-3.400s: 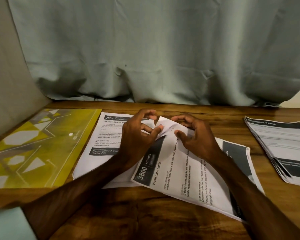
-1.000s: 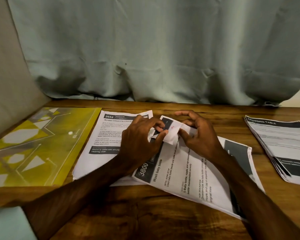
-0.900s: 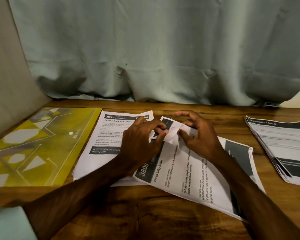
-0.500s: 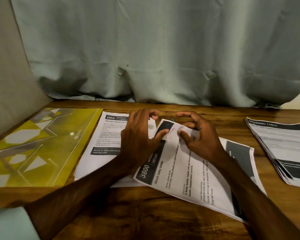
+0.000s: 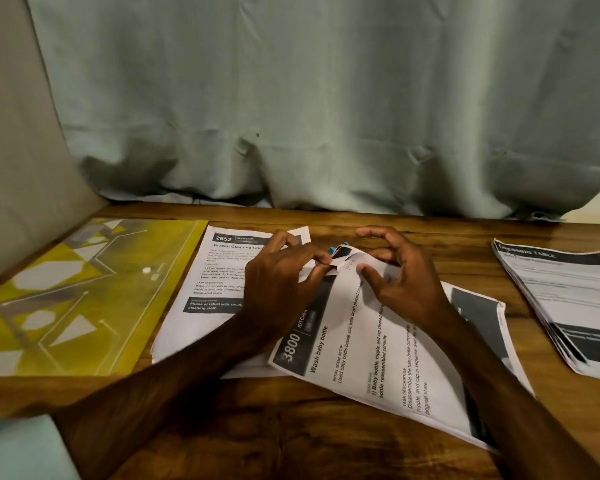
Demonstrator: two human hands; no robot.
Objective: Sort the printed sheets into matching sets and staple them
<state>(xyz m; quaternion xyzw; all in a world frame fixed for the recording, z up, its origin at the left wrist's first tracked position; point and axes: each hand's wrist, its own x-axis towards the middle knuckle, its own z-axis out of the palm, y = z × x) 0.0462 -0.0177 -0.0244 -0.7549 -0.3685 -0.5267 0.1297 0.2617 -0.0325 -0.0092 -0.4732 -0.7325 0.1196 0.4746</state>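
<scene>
On the wooden table (image 5: pixel 326 441), in front of a pale curtain (image 5: pixel 326 109), both hands work at the far corner of the Wash baby bottle set (image 5: pixel 371 362), which lies askew in the middle with a dark-printed sheet showing under its right edge. The left hand (image 5: pixel 281 282) pinches that lifted, curled corner between thumb and forefinger. The right hand (image 5: pixel 407 282) has its thumb down on the paper just beside the corner and its middle fingers curled onto the fold from the far side, so it too is clamped on the sheets, while its forefinger arches free above. A small blue piece (image 5: pixel 331 251) shows at the corner between the hands; I cannot tell what it is, nor whether a staple sits there. Partly under the left hand and the askew set lies the Screen Cleaning set (image 5: pixel 212 282), squared up, with a yellow patterned folder (image 5: pixel 66 299) to its left. Well apart on the right, a fanned pile (image 5: pixel 565 299) headed Dressing Table waits. No stapler is in view. I judge the work partly done: two titles are separated out and one is being handled at its binding corner, while the right pile looks unsorted and at least that much remains to match and staple.
</scene>
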